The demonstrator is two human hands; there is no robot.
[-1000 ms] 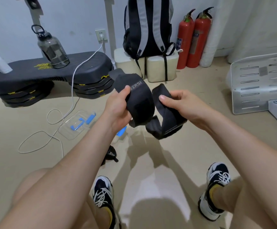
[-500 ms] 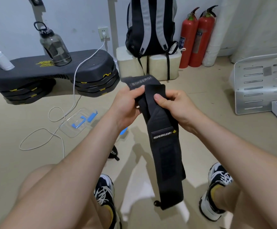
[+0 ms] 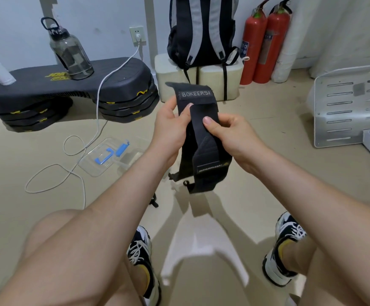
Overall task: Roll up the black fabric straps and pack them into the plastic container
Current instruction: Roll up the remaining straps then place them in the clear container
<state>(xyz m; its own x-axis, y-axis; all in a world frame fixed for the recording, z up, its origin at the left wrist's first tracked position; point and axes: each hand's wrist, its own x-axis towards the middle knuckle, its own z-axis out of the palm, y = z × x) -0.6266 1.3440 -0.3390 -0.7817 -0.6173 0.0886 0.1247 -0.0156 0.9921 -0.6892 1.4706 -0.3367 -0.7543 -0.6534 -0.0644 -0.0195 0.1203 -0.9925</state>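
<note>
Above floor (image 3: 279,120), left hand (image 3: 168,127) and right hand (image 3: 230,133) pinch strap (image 3: 204,151) — hanging shorter.

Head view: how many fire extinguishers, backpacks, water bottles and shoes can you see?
Fire extinguishers: 2
Backpacks: 1
Water bottles: 1
Shoes: 2
Total: 6

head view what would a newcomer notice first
The black strap, marked BOKEERSI, is held up at centre, pinched by the left hand and right hand. Beyond it, two red extinguishers stand by the back wall on the right, and a clear container lies on the floor to the left.
</note>
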